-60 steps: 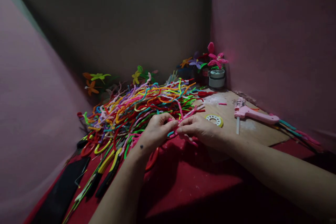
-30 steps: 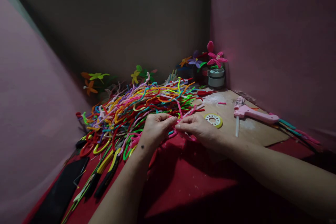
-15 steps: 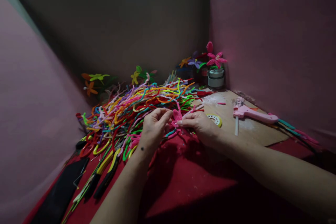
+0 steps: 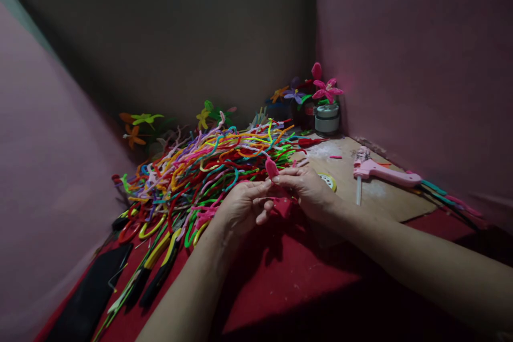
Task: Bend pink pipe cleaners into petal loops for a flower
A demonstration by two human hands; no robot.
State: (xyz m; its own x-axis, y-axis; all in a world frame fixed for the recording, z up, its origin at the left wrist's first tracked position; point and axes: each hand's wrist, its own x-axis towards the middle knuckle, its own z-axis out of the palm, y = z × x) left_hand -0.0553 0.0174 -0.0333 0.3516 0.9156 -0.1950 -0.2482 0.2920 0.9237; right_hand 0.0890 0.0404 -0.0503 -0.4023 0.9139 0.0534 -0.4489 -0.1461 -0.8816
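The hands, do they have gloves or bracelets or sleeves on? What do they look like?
Both the left hand and the right hand are bare, with no gloves. No bracelet or watch shows, and no sleeve covers the left forearm or the right forearm in view.

My bare left hand (image 4: 247, 204), a dark spot no longer in sight on its wrist, is turned partly palm-up, thumb and forefinger pinched, the other fingers curled loosely below that grip. My bare right hand (image 4: 306, 187) pinches just beside it, knuckles up. Both bare forearms slant in from the near side, spreading apart behind the grip.
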